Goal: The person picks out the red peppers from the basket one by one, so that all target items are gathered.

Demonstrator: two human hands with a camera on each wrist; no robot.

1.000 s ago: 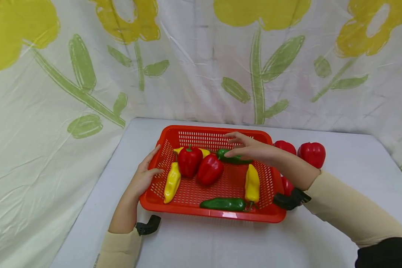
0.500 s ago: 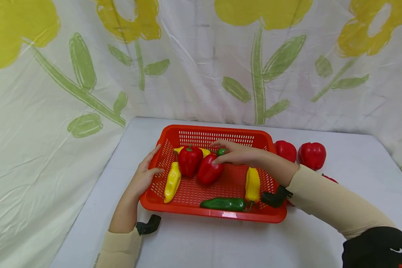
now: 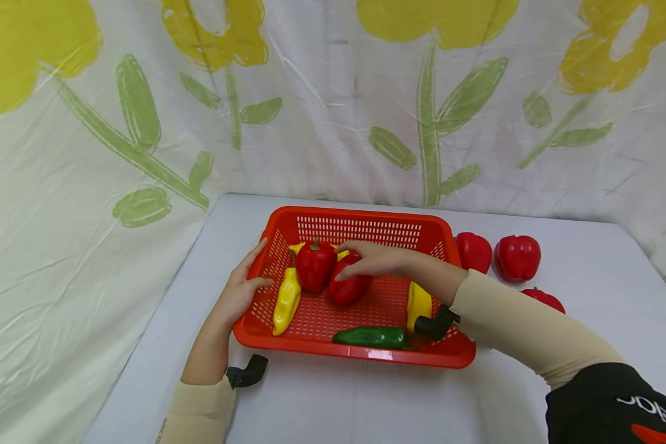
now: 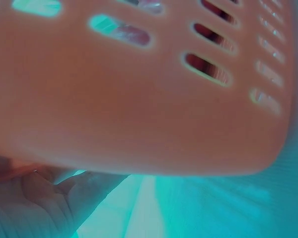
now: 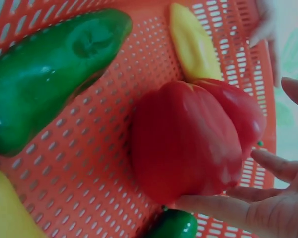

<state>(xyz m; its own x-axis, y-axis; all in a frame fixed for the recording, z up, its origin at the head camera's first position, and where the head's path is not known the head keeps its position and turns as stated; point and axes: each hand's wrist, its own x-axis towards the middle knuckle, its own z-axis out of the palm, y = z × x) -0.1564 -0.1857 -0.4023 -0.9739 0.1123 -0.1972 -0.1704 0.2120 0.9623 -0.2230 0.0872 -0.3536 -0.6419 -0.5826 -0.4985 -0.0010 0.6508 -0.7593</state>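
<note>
A red plastic basket (image 3: 366, 211) holds red, yellow and green peppers. My left hand (image 3: 238, 293) grips its left rim, thumb inside and fingers along the outside; the left wrist view shows mostly basket wall. My right hand (image 3: 374, 259) reaches in over a red bell pepper (image 3: 346, 290), its spread fingers (image 5: 216, 208) at the pepper's side. Another red bell pepper (image 3: 313, 268) stands beside that one. A long yellow pepper (image 3: 286, 302) lies at the left, and a second yellow pepper (image 3: 419, 299) at the right. One green pepper (image 5: 176, 225) is mostly hidden beneath the right hand.
Along the basket's front wall lies a long green pepper (image 3: 369, 337). Right of the basket, red bell peppers (image 3: 517, 258) sit on the white table (image 3: 366, 401), one partly behind the right sleeve (image 3: 522, 320). A flowered curtain (image 3: 322, 123) hangs behind.
My right hand has moved left and slightly down across the basket, from above the back green pepper to the red bell pepper. The left hand and the basket keep their places.
</note>
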